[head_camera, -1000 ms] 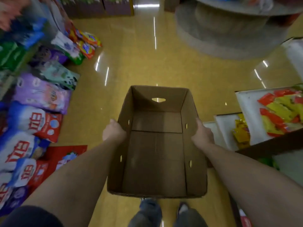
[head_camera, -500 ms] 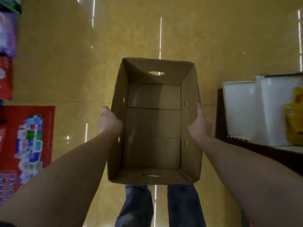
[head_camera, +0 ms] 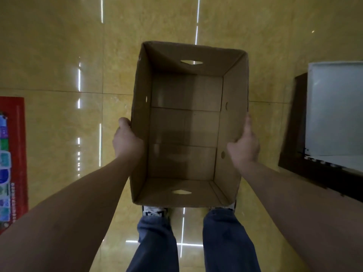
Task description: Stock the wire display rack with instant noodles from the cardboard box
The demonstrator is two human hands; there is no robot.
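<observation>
An open brown cardboard box (head_camera: pixel 186 91) hangs in front of me above the yellow tiled floor, and nothing lies inside it. My left hand (head_camera: pixel 125 140) grips its left wall from outside, fingers curled round the rim. My right hand (head_camera: pixel 245 144) grips the right wall, thumb over the top edge. Oval handle holes show in the near and far end walls. No noodle packets and no wire rack are in view.
A white bin (head_camera: pixel 334 108) on a dark wooden stand (head_camera: pixel 290 158) is at the right. A red printed mat or poster (head_camera: pixel 13 163) lies on the floor at the left. My legs in jeans and my shoes (head_camera: pixel 155 212) stand just under the box.
My view has tipped downward and swung away from the shelves of packets. The box has stayed in both hands and now sits lower and nearer my feet.
</observation>
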